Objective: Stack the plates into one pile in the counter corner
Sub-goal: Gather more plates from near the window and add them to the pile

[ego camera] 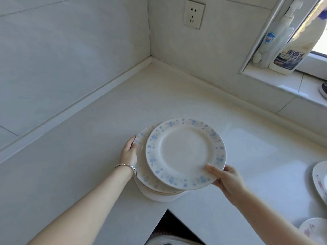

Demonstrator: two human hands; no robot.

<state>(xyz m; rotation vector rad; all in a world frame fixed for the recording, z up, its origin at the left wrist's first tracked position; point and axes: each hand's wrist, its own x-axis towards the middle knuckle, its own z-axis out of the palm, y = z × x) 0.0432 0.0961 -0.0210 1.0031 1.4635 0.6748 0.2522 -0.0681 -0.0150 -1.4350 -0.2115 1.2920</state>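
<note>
While the left hand gripped the pile on the worktop, I saw the right hand pinching the blue-flowered plate just above it, offset right, well short of the corner.

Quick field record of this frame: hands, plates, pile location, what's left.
left hand: grips left rim of pile
right hand: pinches near rim of top plate
top plate: blue-flowered, offset right over pile, contact unclear
pile location: near counter front edge, short of counter corner
loose plates: two, at right edge of view
sill: two bottles
</note>
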